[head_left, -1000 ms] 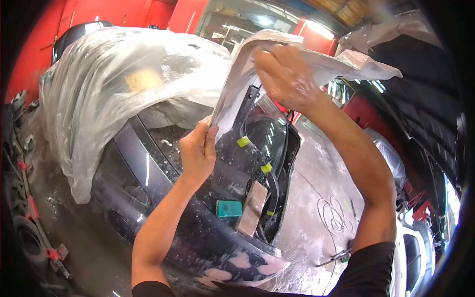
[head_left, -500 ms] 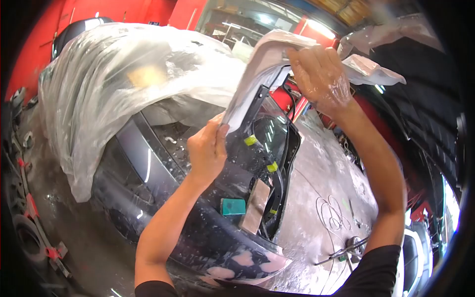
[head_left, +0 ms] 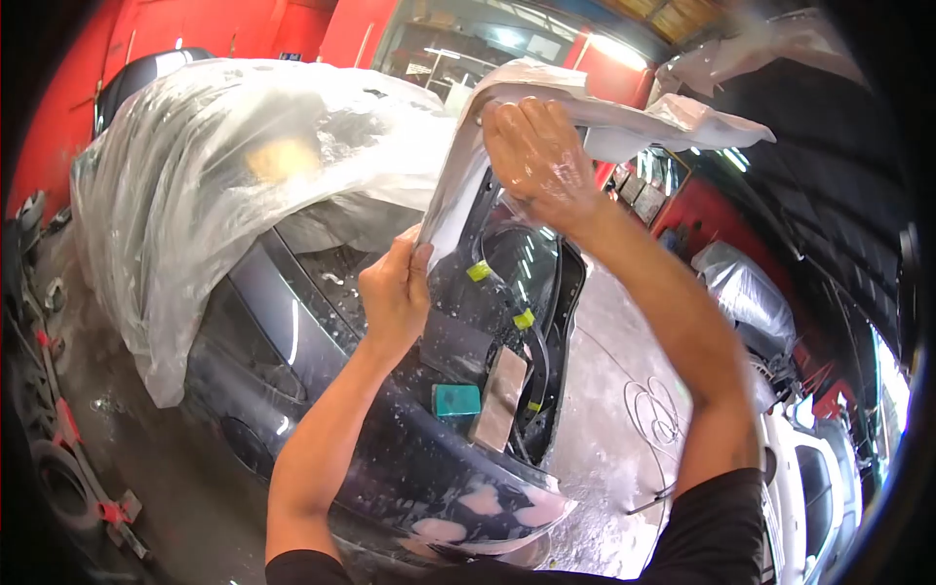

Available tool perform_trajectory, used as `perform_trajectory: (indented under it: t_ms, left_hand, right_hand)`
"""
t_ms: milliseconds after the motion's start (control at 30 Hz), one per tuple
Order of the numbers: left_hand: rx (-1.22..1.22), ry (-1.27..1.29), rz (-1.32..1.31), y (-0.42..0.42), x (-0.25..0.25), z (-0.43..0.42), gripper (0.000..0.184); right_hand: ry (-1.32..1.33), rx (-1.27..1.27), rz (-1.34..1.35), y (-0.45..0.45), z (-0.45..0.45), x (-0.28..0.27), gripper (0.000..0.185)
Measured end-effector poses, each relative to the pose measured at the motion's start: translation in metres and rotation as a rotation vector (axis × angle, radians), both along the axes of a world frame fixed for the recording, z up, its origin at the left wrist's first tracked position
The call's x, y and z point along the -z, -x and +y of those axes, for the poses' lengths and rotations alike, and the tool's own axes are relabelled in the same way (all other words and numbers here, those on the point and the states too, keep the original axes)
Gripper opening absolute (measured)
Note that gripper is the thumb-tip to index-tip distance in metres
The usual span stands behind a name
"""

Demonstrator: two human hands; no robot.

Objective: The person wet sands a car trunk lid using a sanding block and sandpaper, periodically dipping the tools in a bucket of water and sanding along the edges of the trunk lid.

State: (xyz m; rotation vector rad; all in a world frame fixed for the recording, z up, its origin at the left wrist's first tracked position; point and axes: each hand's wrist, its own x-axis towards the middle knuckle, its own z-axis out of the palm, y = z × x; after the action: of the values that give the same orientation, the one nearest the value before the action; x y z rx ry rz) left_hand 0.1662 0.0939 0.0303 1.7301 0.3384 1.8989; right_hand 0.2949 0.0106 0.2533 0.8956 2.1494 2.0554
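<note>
A long, bent, white-grey car body panel [head_left: 450, 180] is held up in front of me. My left hand [head_left: 395, 292] grips its lower edge, thumb and fingers closed round it. My right hand [head_left: 542, 161], wet and with fingers curled, presses against the panel near its bend. Whatever lies under those fingers is hidden. Below sits a dark car body part [head_left: 419, 448] with pinkish patches. A teal block [head_left: 456, 400] and a long tan block [head_left: 500, 400] rest on top of it.
Plastic sheeting [head_left: 253, 127] drapes a large shape at left. Yellow-green tape pieces [head_left: 478, 271] mark a black strip beside the blocks. A thin coiled cable [head_left: 653, 414] lies on the wet floor. Car parts and a tyre [head_left: 63, 478] stand at the left, a white vehicle [head_left: 804, 478] at right.
My right hand has slid left along the panel to its bend. The panel and my left hand have shifted slightly left in view.
</note>
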Motion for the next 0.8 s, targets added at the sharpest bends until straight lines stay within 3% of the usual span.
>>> perform_trajectory:
  t_ms: [67,167,300,433,500,567,633,667,733,800]
  left_hand:
    - [0.018,0.007,-0.018,-0.006,0.000,-0.002,0.024]
    - [0.001,0.014,-0.073,-0.008,0.000,-0.005,0.023]
    - [0.013,0.004,-0.053,-0.004,0.003,-0.001,0.025]
    - [0.060,0.013,0.005,0.001,-0.002,-0.004,0.027]
    - [-0.215,-0.168,-0.068,0.008,-0.003,-0.010,0.028]
    - [-0.294,-0.225,-0.139,0.011,-0.009,-0.026,0.030]
    - [-0.190,-0.122,-0.202,0.018,-0.012,-0.071,0.033]
    - [0.047,0.012,-0.215,0.016,-0.019,-0.085,0.034]
    - [0.506,0.292,-0.243,0.011,-0.027,-0.107,0.037]
    - [0.545,0.317,-0.217,0.006,-0.024,-0.101,0.036]
  right_hand:
    - [0.072,-0.028,-0.113,-0.009,-0.024,-0.026,0.023]
    - [-0.073,0.153,-0.142,-0.011,-0.053,-0.038,0.024]
    - [-0.036,-0.070,0.142,0.004,-0.002,0.012,0.023]
    - [0.088,-0.094,0.419,0.017,-0.033,0.034,0.028]
    - [0.077,-0.049,0.553,0.016,-0.056,0.056,0.028]
    - [0.047,-0.063,0.629,0.006,-0.067,0.075,0.019]
    - [0.025,-0.216,0.887,0.017,-0.071,0.095,0.019]
    - [0.027,-0.295,1.014,0.024,-0.072,0.106,0.019]
    - [0.044,-0.342,1.013,0.034,-0.070,0.129,0.021]
    - [0.072,-0.388,1.040,0.044,-0.071,0.146,0.023]
